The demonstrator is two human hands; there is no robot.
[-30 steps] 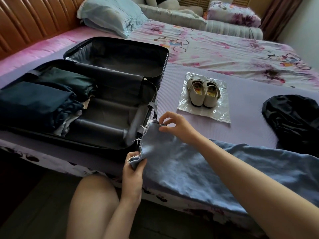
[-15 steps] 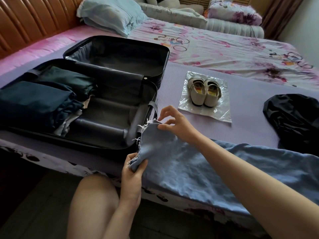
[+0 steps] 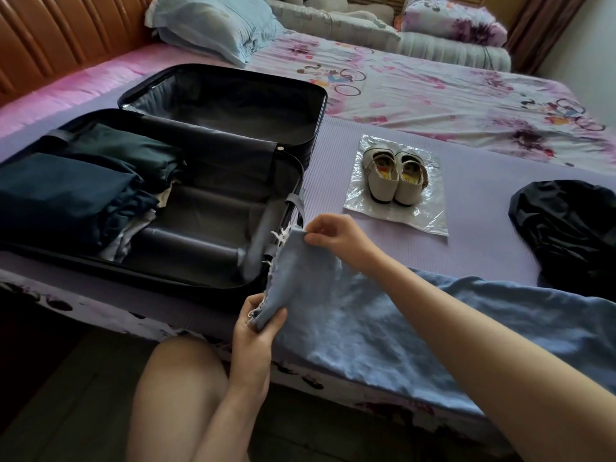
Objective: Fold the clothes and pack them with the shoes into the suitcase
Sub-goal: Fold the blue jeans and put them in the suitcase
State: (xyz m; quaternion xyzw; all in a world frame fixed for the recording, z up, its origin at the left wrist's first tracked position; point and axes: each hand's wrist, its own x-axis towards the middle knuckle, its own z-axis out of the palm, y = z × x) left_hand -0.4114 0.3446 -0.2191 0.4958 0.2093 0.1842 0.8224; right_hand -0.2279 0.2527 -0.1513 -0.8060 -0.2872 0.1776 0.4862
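Pale blue jeans (image 3: 366,321) with a frayed hem lie along the bed's front edge. My left hand (image 3: 256,325) grips the hem's near corner, and my right hand (image 3: 336,238) pinches its far corner, holding the hem up beside the suitcase. The black suitcase (image 3: 213,285) lies open on the left, with dark folded clothes (image 3: 66,195) in its near half. A pair of cream shoes (image 3: 395,176) stands on a clear plastic bag (image 3: 423,211) behind my right hand. A black garment (image 3: 570,228) is bunched at the right.
The purple mat (image 3: 466,248) covers the near part of the bed. A floral sheet (image 3: 433,95), a blue pillow (image 3: 213,25) and rolled bedding (image 3: 433,45) lie further back. A wooden headboard (image 3: 50,38) rises at the left. My bare knee (image 3: 180,378) is below the bed edge.
My right hand has shifted its pinch slightly on the hem's far corner. The left hand keeps its grip. The jeans have hardly moved.
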